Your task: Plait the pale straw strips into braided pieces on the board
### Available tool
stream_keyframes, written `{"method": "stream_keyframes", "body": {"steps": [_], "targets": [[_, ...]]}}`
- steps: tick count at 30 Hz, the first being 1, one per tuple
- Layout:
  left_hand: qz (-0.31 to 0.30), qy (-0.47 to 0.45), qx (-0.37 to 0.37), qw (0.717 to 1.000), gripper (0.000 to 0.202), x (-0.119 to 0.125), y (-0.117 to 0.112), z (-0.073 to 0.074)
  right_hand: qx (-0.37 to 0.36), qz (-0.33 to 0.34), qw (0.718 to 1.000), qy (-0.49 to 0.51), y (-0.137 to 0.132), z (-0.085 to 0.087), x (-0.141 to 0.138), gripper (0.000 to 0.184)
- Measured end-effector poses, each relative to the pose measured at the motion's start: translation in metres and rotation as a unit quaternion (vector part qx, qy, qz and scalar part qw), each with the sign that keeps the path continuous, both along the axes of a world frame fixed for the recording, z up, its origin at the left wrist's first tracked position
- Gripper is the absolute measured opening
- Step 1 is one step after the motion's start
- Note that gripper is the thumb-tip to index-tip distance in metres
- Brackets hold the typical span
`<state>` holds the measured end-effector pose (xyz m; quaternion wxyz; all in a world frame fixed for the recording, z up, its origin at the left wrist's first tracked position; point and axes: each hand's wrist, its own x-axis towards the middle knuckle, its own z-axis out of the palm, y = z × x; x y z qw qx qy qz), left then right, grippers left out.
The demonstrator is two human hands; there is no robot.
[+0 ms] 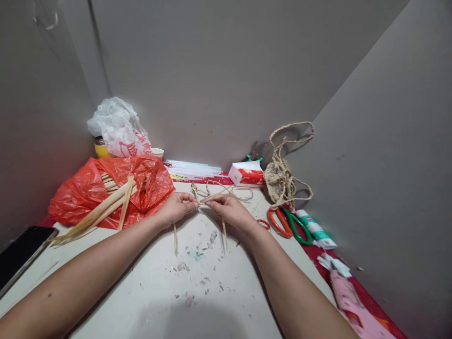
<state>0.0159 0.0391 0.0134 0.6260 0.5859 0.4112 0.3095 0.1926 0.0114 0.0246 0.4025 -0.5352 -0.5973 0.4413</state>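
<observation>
- Two bare hands meet above the white flat surface (151,282), close to the middle of its far edge: the left hand (178,206) and the right hand (228,209) each have thumb and forefinger clamped on a thin tan fibre strand (201,204).
- Near the far left corner stands a crumpled white plastic bag (118,125), printed with red characters which I cannot read surely.
- Before it lies a thin red plastic bag (81,193); flat tan fibre strips (100,209) extend from it.
- Along the far edge, one red-and-white cardboard box (250,176) carries print too small to read.
- Beyond the right edge, one white-and-green plastic tube (316,228) bears equally unreadable lettering.
</observation>
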Motion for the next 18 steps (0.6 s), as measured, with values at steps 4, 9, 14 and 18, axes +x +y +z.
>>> {"method": "stream_keyframes", "body": {"steps": [4,9,14,18], "targets": [[0.005,-0.003,0.001,1.0,0.02,0.0002,-0.0007,0.0008,0.042,0.003,0.999,-0.001,-0.0002,0.0015,-0.0041,0.022],[0.005,-0.007,-0.004,1.0,0.021,-0.0001,-0.0009,0.0012,0.052,0.056,0.997,-0.006,-0.0047,0.0018,-0.006,0.029],[-0.003,-0.02,-0.019,1.0,0.018,-0.0009,0.0005,-0.0002,0.079,0.126,0.988,-0.037,-0.0084,0.0021,-0.0068,0.031],[-0.016,-0.049,-0.057,0.997,0.014,-0.0019,0.0036,-0.002,0.102,0.126,0.985,-0.059,-0.0087,0.003,-0.0052,0.033]]}}
